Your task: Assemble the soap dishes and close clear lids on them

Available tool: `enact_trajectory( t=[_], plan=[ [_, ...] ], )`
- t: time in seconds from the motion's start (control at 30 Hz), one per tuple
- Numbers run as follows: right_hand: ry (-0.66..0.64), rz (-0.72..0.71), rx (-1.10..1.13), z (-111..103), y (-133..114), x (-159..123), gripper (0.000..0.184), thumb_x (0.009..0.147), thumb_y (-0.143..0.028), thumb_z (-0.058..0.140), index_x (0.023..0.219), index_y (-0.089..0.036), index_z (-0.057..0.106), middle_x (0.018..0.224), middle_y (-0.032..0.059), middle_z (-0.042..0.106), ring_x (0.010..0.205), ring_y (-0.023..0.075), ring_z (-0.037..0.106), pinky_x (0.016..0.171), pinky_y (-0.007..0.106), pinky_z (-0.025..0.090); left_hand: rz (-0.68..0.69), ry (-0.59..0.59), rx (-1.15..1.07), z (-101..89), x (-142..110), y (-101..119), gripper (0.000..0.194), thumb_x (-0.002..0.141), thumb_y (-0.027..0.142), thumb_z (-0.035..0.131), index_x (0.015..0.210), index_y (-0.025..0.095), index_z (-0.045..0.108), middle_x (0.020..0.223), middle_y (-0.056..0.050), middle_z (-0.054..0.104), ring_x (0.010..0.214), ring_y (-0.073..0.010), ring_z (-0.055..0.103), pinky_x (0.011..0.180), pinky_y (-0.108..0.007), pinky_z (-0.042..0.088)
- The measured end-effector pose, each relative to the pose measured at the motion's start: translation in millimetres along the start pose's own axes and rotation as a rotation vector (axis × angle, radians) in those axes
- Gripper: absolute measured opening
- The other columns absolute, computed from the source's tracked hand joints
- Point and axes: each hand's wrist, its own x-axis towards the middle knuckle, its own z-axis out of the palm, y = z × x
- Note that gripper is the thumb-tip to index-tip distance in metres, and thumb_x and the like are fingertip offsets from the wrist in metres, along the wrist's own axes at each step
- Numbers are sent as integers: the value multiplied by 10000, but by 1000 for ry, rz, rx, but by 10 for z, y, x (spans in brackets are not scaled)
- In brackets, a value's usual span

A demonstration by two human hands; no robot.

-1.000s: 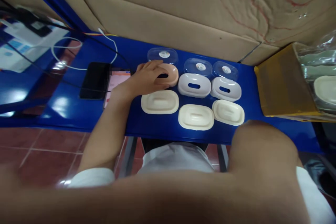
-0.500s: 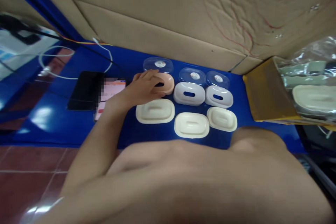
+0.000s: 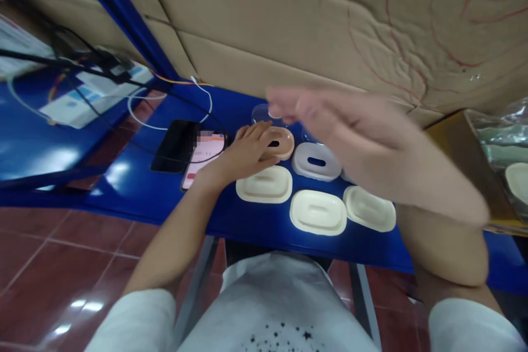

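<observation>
My left hand (image 3: pixel 252 149) cups the left end of a peach plastic box (image 3: pixel 285 144) with an oval slot in its top, fingers at the back and thumb in front. My right hand (image 3: pixel 350 137) is raised high and smeared by motion, fingers stretched to the left, holding nothing that I see. Under it stands a white slotted box (image 3: pixel 307 161); another white box is mostly hidden. In front lie a left cream lid (image 3: pixel 264 185), a middle cream lid (image 3: pixel 318 212) and a right cream lid (image 3: pixel 370 208). Behind the peach box is a clear cover (image 3: pixel 259 114), partly hidden.
Left on the blue table (image 3: pixel 256 231) lie a black phone-like slab (image 3: pixel 175 146) and a lit phone (image 3: pixel 202 162), with a white cable (image 3: pixel 210 99) behind. Cardboard (image 3: pixel 256 33) walls the back. An open carton (image 3: pixel 462 148) with plastic-wrapped pieces stands at right.
My right hand has come up over the white boxes, covering one of them. The camera view has shifted, so the table items appear further right. My left hand stays at the peach box.
</observation>
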Motion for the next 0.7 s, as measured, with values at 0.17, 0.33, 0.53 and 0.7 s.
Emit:
enact_trajectory(
  t=[0.17,0.33,0.53,0.7],
  plan=[
    [-111,-163,-86,371,694,396,423,1106,-508,514,1450,-320,671,1490,31,705,1394,331,648,1185,573,503,20,126,-84,-44,-499,195,608,1075,392,586,1627,284,354,1722,-147,375,1618,-340,351,1304,-554,350],
    [-223,-132,-304,789,1219,632,821,1015,-638,636,1682,-230,385,1746,202,388,1622,440,342,1253,698,338,-93,143,-190,147,-958,271,845,1003,485,717,1684,409,222,1737,-128,330,1623,-357,348,1296,-574,399],
    [-268,-93,-378,927,1297,761,847,964,-564,730,1656,-209,395,1687,207,477,1536,459,463,1188,655,423,-196,173,-209,373,-1093,183,961,962,469,780,1703,408,171,1715,-135,366,1609,-371,371,1293,-605,407],
    [-87,-106,-272,830,1203,624,746,899,-551,793,1535,-270,524,1552,133,625,1395,417,595,1131,591,498,-208,188,-233,447,-1070,158,991,962,453,782,1704,434,126,1673,-113,465,1567,-369,447,1282,-624,418]
  ],
)
